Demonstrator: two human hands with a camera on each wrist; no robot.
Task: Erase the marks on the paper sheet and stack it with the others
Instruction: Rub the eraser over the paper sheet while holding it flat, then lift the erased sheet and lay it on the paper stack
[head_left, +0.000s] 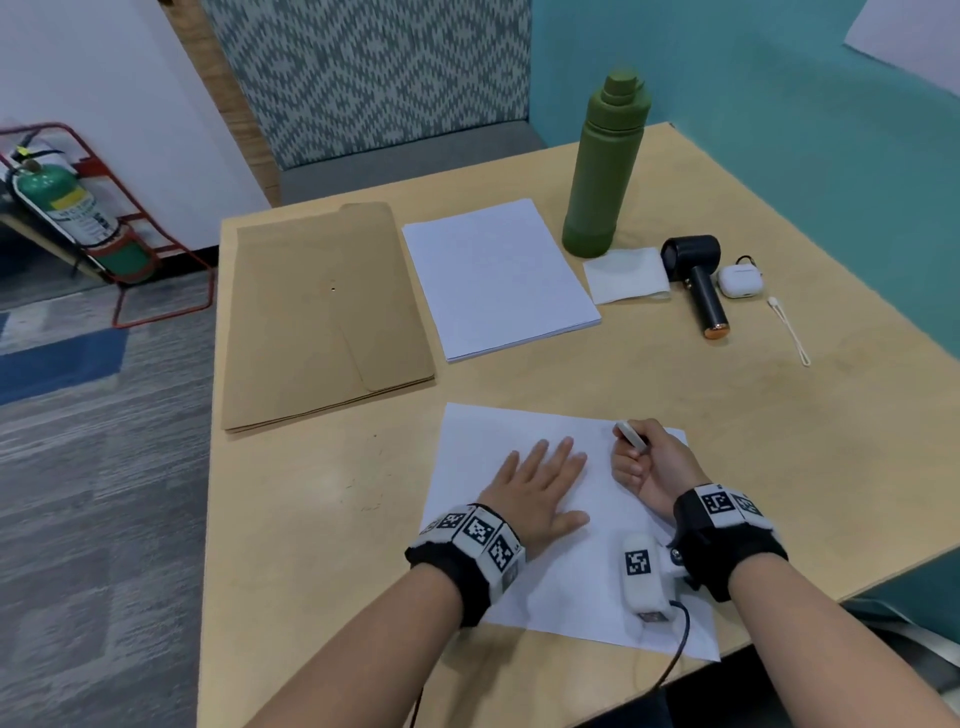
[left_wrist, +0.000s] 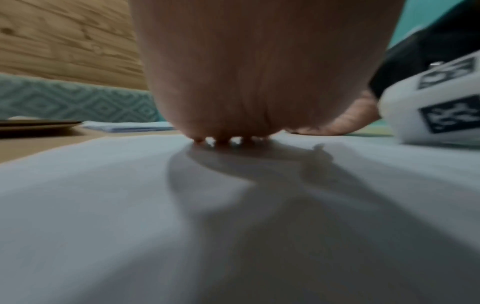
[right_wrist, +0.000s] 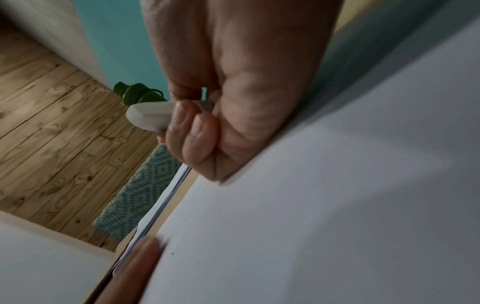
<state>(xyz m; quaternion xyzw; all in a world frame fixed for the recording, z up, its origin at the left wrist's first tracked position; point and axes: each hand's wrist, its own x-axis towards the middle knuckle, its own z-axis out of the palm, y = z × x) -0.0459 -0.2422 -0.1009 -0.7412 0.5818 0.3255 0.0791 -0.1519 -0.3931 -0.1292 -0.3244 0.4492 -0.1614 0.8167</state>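
Note:
A single white paper sheet (head_left: 587, 587) lies near the table's front edge. My left hand (head_left: 535, 483) lies flat on it, fingers straight and spread, pressing it down; the left wrist view shows the palm (left_wrist: 246, 82) on the sheet (left_wrist: 130, 205). My right hand (head_left: 644, 462) rests at the sheet's far right corner and grips a white eraser (head_left: 631, 434), whose end sticks out past the fingers (right_wrist: 192, 127). The eraser (right_wrist: 148, 117) looks slightly lifted off the sheet (right_wrist: 311, 226). No marks show on the paper. A stack of white sheets (head_left: 498, 275) lies farther back.
A pile of brown envelopes (head_left: 322, 312) lies left of the stack. Behind and to the right stand a green bottle (head_left: 602, 171), a folded tissue (head_left: 626, 274), a small dark handheld fan (head_left: 698, 280), a white earbud case (head_left: 740, 280) and a thin white strap (head_left: 789, 330). A fire extinguisher (head_left: 67, 208) stands on the floor.

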